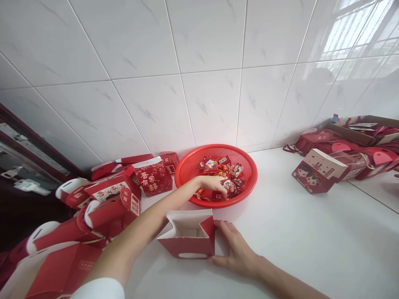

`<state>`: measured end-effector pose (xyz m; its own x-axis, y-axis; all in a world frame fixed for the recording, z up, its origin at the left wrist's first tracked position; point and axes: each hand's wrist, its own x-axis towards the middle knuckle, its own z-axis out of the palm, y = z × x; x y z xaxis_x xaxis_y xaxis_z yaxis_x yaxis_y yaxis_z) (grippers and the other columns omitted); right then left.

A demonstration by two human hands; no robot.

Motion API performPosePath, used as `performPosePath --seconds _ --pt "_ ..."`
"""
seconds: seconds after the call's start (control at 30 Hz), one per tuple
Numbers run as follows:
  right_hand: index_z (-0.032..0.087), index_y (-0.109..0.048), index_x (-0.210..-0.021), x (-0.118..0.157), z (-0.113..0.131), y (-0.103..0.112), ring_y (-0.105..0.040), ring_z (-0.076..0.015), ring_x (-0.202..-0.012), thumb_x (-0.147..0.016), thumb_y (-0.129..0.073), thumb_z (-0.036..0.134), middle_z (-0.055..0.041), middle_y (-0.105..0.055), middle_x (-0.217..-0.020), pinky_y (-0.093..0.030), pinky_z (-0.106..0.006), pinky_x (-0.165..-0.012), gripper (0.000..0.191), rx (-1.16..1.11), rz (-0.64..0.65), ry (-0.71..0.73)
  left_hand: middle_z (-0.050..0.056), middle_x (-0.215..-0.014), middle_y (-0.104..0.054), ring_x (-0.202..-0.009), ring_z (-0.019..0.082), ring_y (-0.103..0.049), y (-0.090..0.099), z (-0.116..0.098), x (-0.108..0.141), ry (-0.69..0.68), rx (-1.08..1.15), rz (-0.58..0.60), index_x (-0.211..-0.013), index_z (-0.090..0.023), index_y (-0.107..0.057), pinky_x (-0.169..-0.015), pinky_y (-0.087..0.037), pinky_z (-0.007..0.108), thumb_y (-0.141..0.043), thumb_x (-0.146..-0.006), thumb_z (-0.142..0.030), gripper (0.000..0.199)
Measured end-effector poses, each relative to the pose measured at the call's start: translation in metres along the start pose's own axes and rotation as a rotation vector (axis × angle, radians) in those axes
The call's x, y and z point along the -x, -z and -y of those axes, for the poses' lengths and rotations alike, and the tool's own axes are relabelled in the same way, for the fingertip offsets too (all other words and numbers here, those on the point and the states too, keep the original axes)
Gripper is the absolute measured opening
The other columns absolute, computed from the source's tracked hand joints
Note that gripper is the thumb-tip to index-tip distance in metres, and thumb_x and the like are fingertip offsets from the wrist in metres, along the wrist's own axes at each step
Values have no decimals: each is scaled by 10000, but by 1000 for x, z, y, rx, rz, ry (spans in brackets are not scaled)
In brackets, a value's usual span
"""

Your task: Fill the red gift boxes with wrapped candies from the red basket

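Observation:
My left hand [215, 185] reaches down into a red plastic colander basket [183, 166]. Its fingers curl over a wrapped candy [227, 186] among several other red-wrapped candies [210, 164]; the fingertips are partly hidden. In front of the basket stands a red paper gift box [190, 246], upright with its top open; its white inside shows and no candy is visible in it. My right hand [233, 251] grips the box's right side, thumb at the near corner and fingers at the far one.
Several red gift boxes [109, 189] crowd the left side, near a dark cabinet with keys [31, 187]. At right stand a box with cartoon figures [314, 172], more red boxes [352, 166] and a cardboard tray [368, 135]. A tiled wall [212, 108] rises behind the white tabletop [280, 220].

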<state>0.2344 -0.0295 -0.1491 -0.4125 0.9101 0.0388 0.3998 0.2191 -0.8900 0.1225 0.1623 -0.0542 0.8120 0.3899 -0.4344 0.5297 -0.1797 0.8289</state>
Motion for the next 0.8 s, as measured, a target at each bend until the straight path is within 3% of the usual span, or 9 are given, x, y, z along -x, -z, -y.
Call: performPosePath --seconds 0.2,0.47,0.67,0.8 --pt "182 -488 -1361 0 2 1 -516 -326 -1197 -712 -807 345 -147 -575 -1318 -420 -458 -1026 741 0 -2 1 16 -835 -699 -741 172 -633 0 -8 2 7 -13 -26 -912 -183 -693 -640 -498 259 -701 -677 -225 239" --pt "179 -506 -1338 0 0 1 -537 -329 -1171 -713 -807 375 -152 -590 -1300 -434 -459 -1001 720 24 -16 24 -4 -730 -628 -668 173 -581 -8 -7 4 57 -190 -42 -802 -178 -649 -577 -433 255 -742 -666 -275 191" --pt "200 -514 -1325 -1 -2 0 -551 -328 -1146 -707 -808 399 -143 -597 -1292 -448 -462 -985 712 35 -22 40 19 -929 -693 -871 234 -626 -12 -9 3 67 -227 -73 -880 -203 -687 -663 -452 259 -720 -568 -165 317" --pt "208 -516 -1320 0 -2 0 -548 -328 -1153 -712 -810 397 -137 -595 -1297 -443 -460 -993 701 35 -23 37 -2 -658 -622 -681 227 -589 -9 -4 0 108 -176 -92 -678 -189 -641 -565 -408 275 -761 -492 -170 222"
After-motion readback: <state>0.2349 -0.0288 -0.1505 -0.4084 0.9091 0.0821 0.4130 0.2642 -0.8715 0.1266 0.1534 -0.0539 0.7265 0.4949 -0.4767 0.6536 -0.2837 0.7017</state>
